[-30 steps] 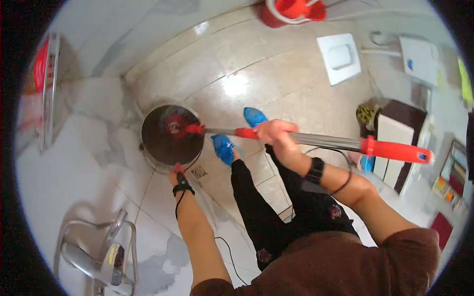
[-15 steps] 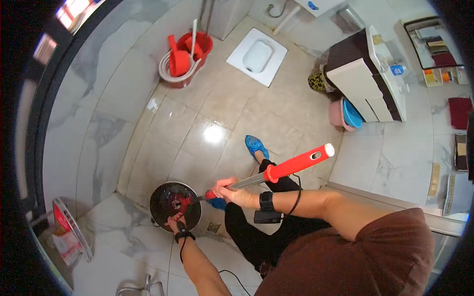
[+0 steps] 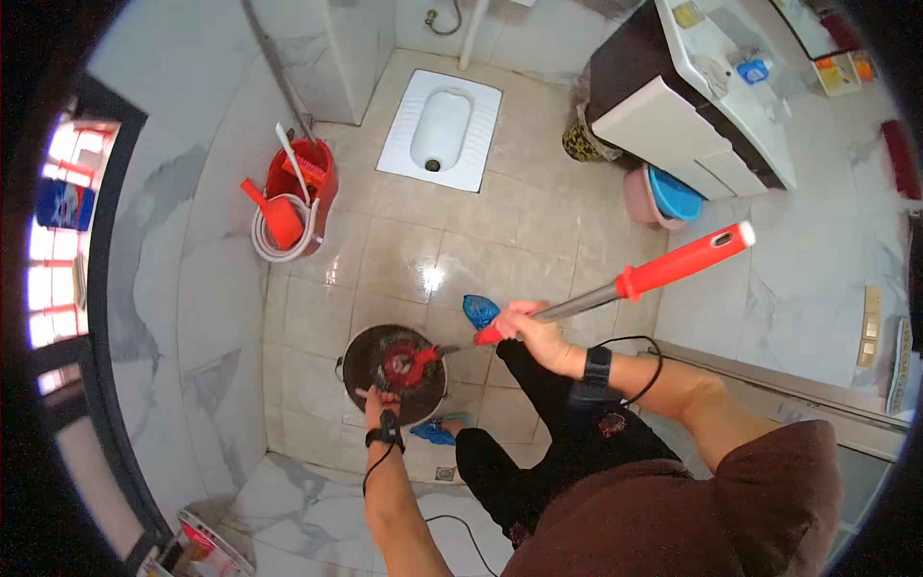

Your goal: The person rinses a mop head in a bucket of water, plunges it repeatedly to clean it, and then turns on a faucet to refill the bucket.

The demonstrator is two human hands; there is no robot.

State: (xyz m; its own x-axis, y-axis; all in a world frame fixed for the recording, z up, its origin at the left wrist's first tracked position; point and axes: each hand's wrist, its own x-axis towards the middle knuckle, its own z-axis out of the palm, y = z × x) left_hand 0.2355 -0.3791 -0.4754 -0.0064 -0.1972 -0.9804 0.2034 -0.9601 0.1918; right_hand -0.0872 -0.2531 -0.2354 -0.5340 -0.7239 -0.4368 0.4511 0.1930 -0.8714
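Observation:
A mop (image 3: 577, 306) with a red-and-grey pole slants across the view, its white-tipped red grip up at the right. My right hand (image 3: 534, 332) is closed around the lower pole. The red round mop head (image 3: 404, 365) lies inside a round bucket (image 3: 443, 389) of dark, murky water. Beside the mop head, at the bucket's near side, is my left hand (image 3: 382, 402). Its fingers look apart, one pointing left; the fingertips are partly lost against the dark water. Blue shoe covers (image 3: 480, 311) are on my feet.
Against the left wall stands a red bucket (image 3: 325, 197) with a red dipper (image 3: 281, 221) and a brush. A squat toilet (image 3: 442, 125) is set in the floor ahead. To the right are a vanity cabinet (image 3: 663, 125), pink and blue basins (image 3: 673, 195) and a bin (image 3: 582, 142). The tiles look wet.
The view has shifted, so the room sits differently in it. The bucket now appears on the beige tiles, farther right in view. My right hand keeps its hold on the mop pole.

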